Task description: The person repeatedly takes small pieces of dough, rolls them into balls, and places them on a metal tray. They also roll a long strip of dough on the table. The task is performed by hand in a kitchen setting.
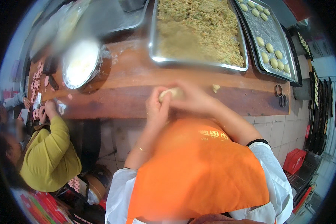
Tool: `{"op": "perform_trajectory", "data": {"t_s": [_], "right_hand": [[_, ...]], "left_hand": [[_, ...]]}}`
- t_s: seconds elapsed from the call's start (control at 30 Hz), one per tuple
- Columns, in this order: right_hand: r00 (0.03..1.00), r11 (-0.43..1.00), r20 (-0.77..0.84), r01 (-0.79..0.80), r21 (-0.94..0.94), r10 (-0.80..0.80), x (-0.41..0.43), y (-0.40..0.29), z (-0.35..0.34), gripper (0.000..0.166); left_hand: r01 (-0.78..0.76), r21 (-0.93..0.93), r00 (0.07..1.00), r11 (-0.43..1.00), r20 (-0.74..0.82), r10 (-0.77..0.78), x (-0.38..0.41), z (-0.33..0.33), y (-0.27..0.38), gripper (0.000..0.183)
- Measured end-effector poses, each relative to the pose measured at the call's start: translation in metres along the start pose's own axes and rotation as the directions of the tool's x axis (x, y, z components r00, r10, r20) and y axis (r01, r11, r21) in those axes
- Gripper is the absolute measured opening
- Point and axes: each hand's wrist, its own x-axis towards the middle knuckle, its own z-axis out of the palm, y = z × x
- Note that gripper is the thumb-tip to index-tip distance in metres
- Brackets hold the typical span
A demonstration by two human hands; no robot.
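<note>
A pale ball of dough (170,94) is between my two hands above the front of the wooden table. My left hand (157,105) cups it from the left, the thumb lying along its near side. My right hand (193,96) closes around it from the right, blurred, its fingers partly hidden. Beyond my hands, a metal tray (201,65) is filled with a crumbly yellow-brown filling (207,36) flecked with green. A small dough scrap (216,88) lies to the right of my right hand.
At right, a floured tray (271,30) bears several dough pieces; two dark rings (279,90) (282,100) lie near the table's corner. At left stands a bowl of white contents (79,65). A person in a yellow-green top (50,156) works beside pink pieces (37,81). Racked trays (322,112) stand far right.
</note>
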Motion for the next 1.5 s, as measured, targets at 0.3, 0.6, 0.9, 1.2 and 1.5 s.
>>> {"op": "perform_trajectory", "data": {"t_s": [0.3,0.6,0.9,1.2,1.5], "right_hand": [[0.998,0.982,0.040,-0.039,-0.184,0.047,-0.009,0.000,-0.004,0.030],[0.999,0.997,0.018,-0.025,-0.077,0.026,-0.010,0.004,-0.005,0.031],[0.996,0.987,0.046,0.078,-0.138,-0.073,-0.011,0.005,-0.010,0.041],[0.994,0.928,0.037,-0.084,-0.362,0.104,-0.014,0.006,-0.008,0.027],[0.990,0.966,0.044,-0.117,-0.232,0.130,-0.018,0.003,-0.010,0.028]], "left_hand": [[-0.098,0.205,0.994,0.974,-0.033,0.107,-0.004,0.004,0.007,0.019],[-0.122,0.140,0.991,0.983,-0.047,0.129,0.000,0.008,0.002,0.017],[-0.042,0.038,0.999,0.998,0.020,0.042,0.002,0.016,0.009,0.019],[-0.024,0.242,1.000,0.970,0.018,0.020,0.001,0.030,0.010,0.020],[-0.198,0.446,0.976,0.873,0.009,0.216,0.015,0.030,-0.012,0.014]]}}
